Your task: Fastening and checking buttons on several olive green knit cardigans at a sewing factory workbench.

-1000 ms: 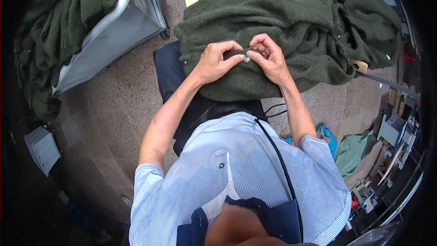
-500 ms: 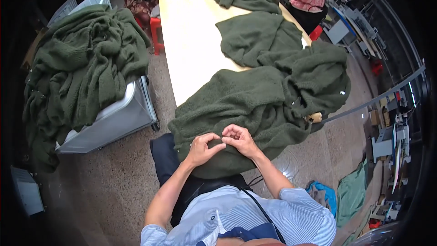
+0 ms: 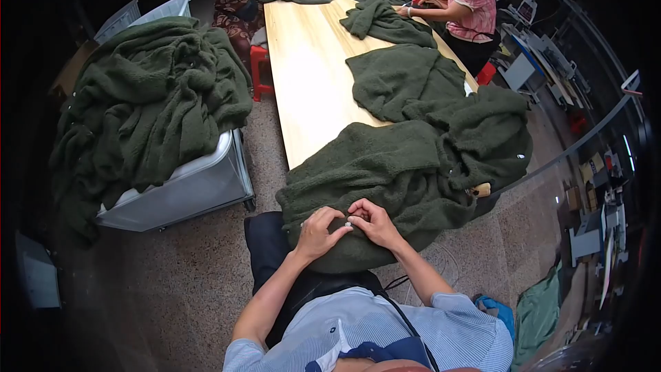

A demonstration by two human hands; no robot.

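Note:
My left hand (image 3: 318, 235) and my right hand (image 3: 376, 224) meet over a dark green fleecy garment (image 3: 372, 165), which drapes over the table's near end and down to my lap. Both hands are curled, thumbs toward each other. Between the thumb tips shows a tiny whitish thing (image 3: 348, 225), too small to name. Which fingers bear on it, I cannot tell. The garment bunches up on the right, with small pale spots on it and a light wooden piece (image 3: 479, 189) at its edge.
The wooden table (image 3: 303, 62) runs away from me, with more green garments (image 3: 406, 72) on it. A wheeled bin (image 3: 179, 196) heaped with green fabric (image 3: 155, 100) stands left. Two people work at the far end, near a red stool (image 3: 260, 72). Machines (image 3: 544, 62) line the right.
The view has shifted, so the scene sits lower and farther right. My hands stay close together, and the whitish thing between the thumbs shows more plainly.

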